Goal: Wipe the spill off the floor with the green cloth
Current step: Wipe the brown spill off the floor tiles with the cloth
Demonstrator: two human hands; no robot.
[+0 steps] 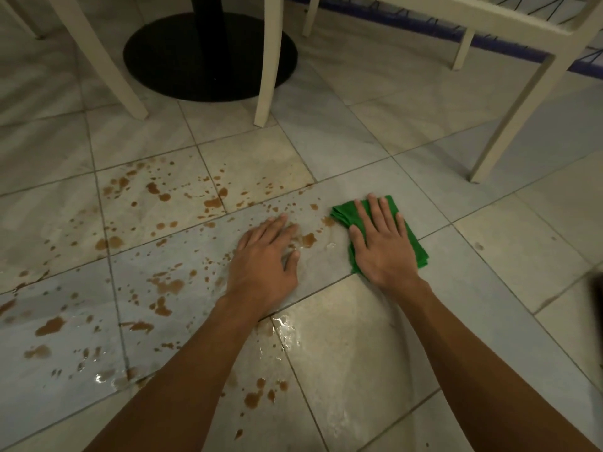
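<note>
A brown spill (169, 285) is spattered in drops and small puddles over the pale floor tiles, mostly left of centre. The folded green cloth (344, 212) lies flat on the floor at the spill's right edge. My right hand (383, 243) presses flat on the cloth, fingers spread, covering most of it. My left hand (266, 261) rests palm down on the bare wet tile just left of the cloth, holding nothing, with a brown puddle by its fingertips. A wet, wiped sheen (326, 347) shows on the tile below the hands.
A black round table base (208, 57) stands at the top centre. Cream chair legs (267, 60) come down just beyond the spill, and another chair (509, 119) stands at the upper right. A dark blurred object (597, 298) sits at the right edge.
</note>
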